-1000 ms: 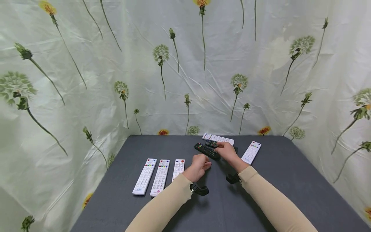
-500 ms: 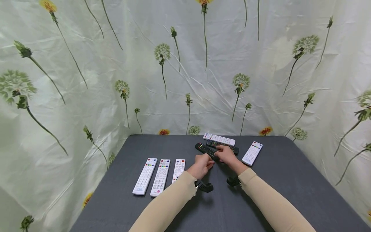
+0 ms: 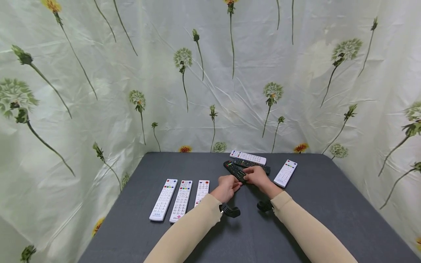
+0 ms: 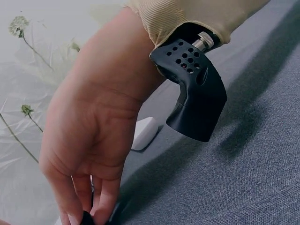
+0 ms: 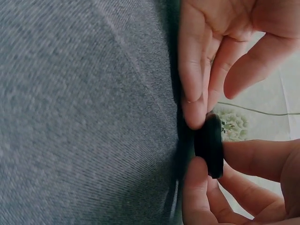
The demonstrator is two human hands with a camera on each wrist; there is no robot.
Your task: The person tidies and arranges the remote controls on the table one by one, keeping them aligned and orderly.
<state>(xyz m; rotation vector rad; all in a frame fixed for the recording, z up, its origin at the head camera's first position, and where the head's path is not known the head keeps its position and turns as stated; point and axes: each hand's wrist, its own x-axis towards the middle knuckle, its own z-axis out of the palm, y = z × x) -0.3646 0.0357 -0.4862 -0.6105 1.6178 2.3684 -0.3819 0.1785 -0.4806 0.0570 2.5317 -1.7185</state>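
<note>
A black remote control [image 3: 235, 171] lies slanted near the far middle of the table, in front of another black remote [image 3: 246, 164]. My right hand [image 3: 257, 176] pinches its near right end between thumb and fingers; in the right wrist view that remote [image 5: 209, 145] stands edge-on at the fingertips. From the left, my left hand [image 3: 227, 185] reaches to the same near end. Its fingertips meet the remote's edge in the right wrist view, while its thumb [image 5: 239, 84] stays apart. In the left wrist view only a dark bit of remote [image 4: 86, 218] shows at the fingertips.
A white remote [image 3: 248, 157] lies behind the black ones, and another white remote [image 3: 285, 173] sits to the right. Three white remotes stand in a row at left, the nearest one [image 3: 202, 190] partly behind my left forearm. A flowered curtain [image 3: 164, 73] rises behind the table [image 3: 283, 226].
My right hand has come down onto the near end of the black remote and now pinches it. The left hand has moved slightly right to it. The remote has turned a little steeper.
</note>
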